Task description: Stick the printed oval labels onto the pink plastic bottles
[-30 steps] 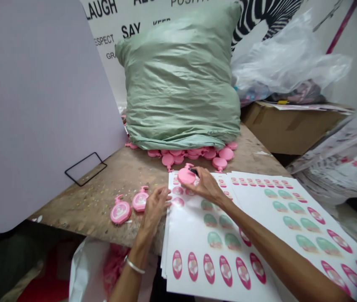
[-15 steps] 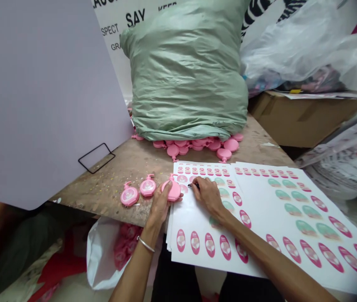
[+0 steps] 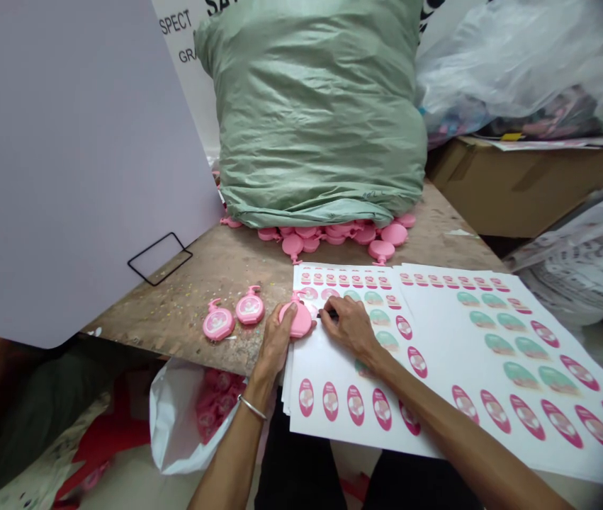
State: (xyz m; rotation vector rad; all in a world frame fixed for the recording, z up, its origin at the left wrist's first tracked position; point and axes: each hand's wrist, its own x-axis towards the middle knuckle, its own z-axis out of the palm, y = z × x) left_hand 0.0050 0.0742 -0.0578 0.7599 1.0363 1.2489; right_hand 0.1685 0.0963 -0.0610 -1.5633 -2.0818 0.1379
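My left hand [image 3: 275,341] holds a pink pump-bottle-shaped piece [image 3: 295,320] by its edge, over the left edge of a sticker sheet [image 3: 333,361]. Beside it, my right hand [image 3: 348,324] pinches a small dark tool [image 3: 323,314] whose tip is close to the pink piece; a pale round sticker shows between them. To the left on the table lie two pink pieces with round picture labels, one [image 3: 218,323] further left and one [image 3: 250,309] nearer my hand. A second sticker sheet [image 3: 450,340] lies at the right.
A big green sack [image 3: 317,113] stands at the back on several plain pink pieces [image 3: 394,234]. A pale panel [image 3: 78,163] blocks the left side. A cardboard box [image 3: 519,184] is at the right. A white bag [image 3: 173,425] with pink pieces hangs below the table edge [image 3: 173,347].
The view has tilted slightly downward. My left hand has moved the pink piece a little right, nearer the dark tool, and it now covers more of the sheet's edge.
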